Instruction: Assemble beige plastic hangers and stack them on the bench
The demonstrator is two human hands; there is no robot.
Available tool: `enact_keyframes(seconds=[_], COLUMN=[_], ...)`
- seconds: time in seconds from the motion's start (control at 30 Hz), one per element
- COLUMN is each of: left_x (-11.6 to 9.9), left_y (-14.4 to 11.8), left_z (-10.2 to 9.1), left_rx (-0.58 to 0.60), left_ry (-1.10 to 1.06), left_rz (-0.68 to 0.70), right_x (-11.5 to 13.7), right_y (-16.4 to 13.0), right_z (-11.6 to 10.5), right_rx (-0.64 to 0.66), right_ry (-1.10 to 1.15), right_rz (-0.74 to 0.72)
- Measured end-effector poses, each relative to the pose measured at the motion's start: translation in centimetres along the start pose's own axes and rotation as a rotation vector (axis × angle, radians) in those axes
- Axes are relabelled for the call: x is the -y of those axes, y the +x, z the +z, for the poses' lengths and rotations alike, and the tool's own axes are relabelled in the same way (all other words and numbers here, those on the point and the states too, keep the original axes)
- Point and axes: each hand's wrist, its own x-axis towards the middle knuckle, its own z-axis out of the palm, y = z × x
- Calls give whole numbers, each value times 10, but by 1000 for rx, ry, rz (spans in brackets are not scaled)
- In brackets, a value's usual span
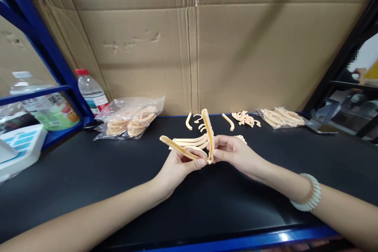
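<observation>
My left hand (177, 170) pinches a long cream-coloured curved strip (174, 145), which tilts up to the left and has a tan groove along it. In my right hand (238, 155) a similar grooved strip (208, 128) stands nearly upright. Their lower ends meet between my fingertips; whether they are joined I cannot tell. Just behind the hands, several more curved strips (189, 141) lie on the black tabletop, partly hidden. Smaller hook-shaped pieces (197, 119) and two short curved pieces, one left (189, 121) and one right (228, 122), lie farther back.
A clear bag of cream parts (131, 120) lies back left, beside a red-capped bottle (91, 92). Back right are a pile of small pieces (244, 119), another bag (282, 118) and a flat dark device (321, 127). Cardboard (251, 47) walls the back; a blue edge (236, 243) runs along the front.
</observation>
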Motion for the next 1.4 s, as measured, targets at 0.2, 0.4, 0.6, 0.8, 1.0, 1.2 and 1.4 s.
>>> enact_keyframes(seconds=[0.2,0.4,0.6,0.8,1.0,1.2,1.4], left_x=[0,0,-2,-3,-1,-5,-13], left_y=[-1,-2,-2,-2,-2,-1,3], left_z=[0,0,2,4,4,3,-6], left_rx=[-11,-40,-63,-96,-111,-134,-200], left_ry=[-12,-20,-55,-99,-91,-65,-99], left_rz=[-3,16,34,55,17,-44,-81], right_x=[0,5,5,2,-2,7,38], right_y=[-1,-3,-6,-9,-7,-2,0], right_z=[1,5,7,12,14,3,-55], right_rx=[16,-27,-29,-81,-142,-78,95], right_ry=[-5,-97,-215,-301,-278,-232,-377], right_rz=[-14,-79,-166,-295,-245,-187,-70])
